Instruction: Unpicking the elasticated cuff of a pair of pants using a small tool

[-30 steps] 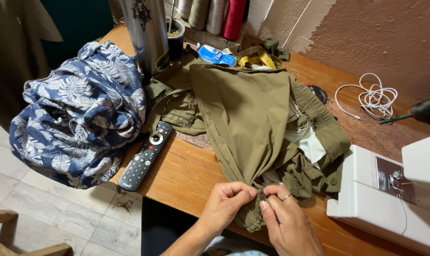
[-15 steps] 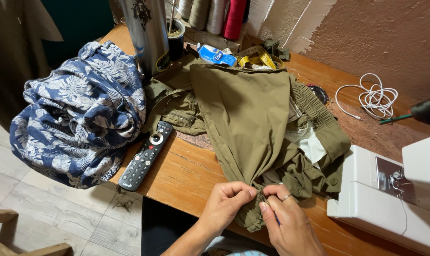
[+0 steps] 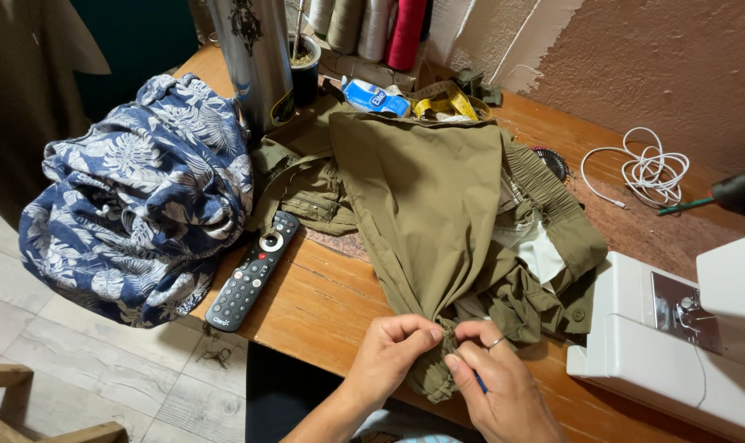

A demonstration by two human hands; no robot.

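- Pinching the gathered cuff of the olive trousers is my left hand, thumb and forefinger closed on the bunched cloth at the table's near edge.
- My right hand closes on the same cuff from the other side, ring finger showing, with a thin blue tool tip just under it; I cannot tell what that tool is.
- I judge the step is working at the cuff's gathered hem, so I keep both pinches close together and the cloth taut between them, letting the leg's weight rest on the wooden table rather than hang.
- I hold the bunch over the table edge, not off it, so the folds do not slip from my fingers.
- Just left lies a black remote control; I keep my elbow clear of it.
- To the right stands the white sewing machine, near the trousers' waistband.
- Farther left a blue floral garment hangs over the table's corner.
- At the far end stand a steel flask, thread cones, a yellow tape measure and a coiled white cable.
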